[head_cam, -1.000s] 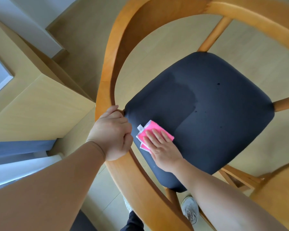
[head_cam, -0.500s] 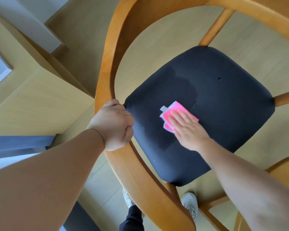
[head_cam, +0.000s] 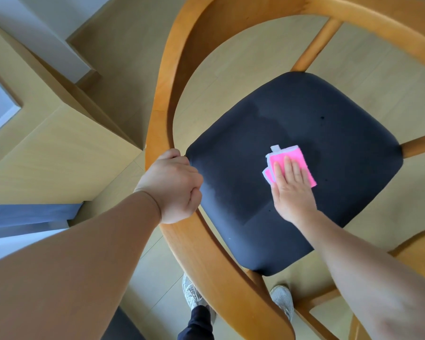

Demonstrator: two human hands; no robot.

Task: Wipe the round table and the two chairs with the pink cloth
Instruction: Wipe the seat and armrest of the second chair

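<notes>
Below me stands a wooden chair with a curved backrest rail (head_cam: 167,69) and a dark blue padded seat (head_cam: 329,133). The folded pink cloth (head_cam: 295,157) lies near the middle of the seat. My right hand (head_cam: 291,190) presses on the cloth with flat, straight fingers. My left hand (head_cam: 172,185) grips the curved rail at the seat's left corner, fingers wrapped round the wood. A darker damp band runs across the left half of the seat. The round table is out of view.
Light wooden floor shows through the chair frame. A pale wooden cabinet (head_cam: 47,163) and a wall corner stand to the left. Part of another wooden piece (head_cam: 420,253) sits at the right edge. My two grey shoes (head_cam: 192,293) are under the rail.
My right hand has slid the pink cloth across the seat, from its near-left corner toward the middle and right. My left hand has kept its grip on the rail.
</notes>
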